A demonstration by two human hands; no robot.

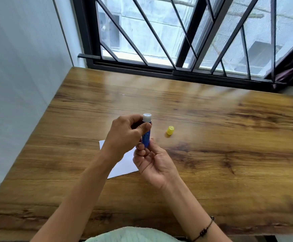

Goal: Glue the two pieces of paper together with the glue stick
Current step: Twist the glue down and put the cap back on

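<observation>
Both hands (124,135) hold glue stick (146,135) upright — white tip up.

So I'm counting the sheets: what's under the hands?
White paper lies on the table beneath the left hand and right hand. They cover its middle, so one sheet or two cannot be told.

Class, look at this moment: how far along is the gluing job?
Done: the yellow cap is off, lying on the table. In hand: both hands, left hand and right hand, hold the glue stick upright. Left: gluing and joining the paper.
</observation>
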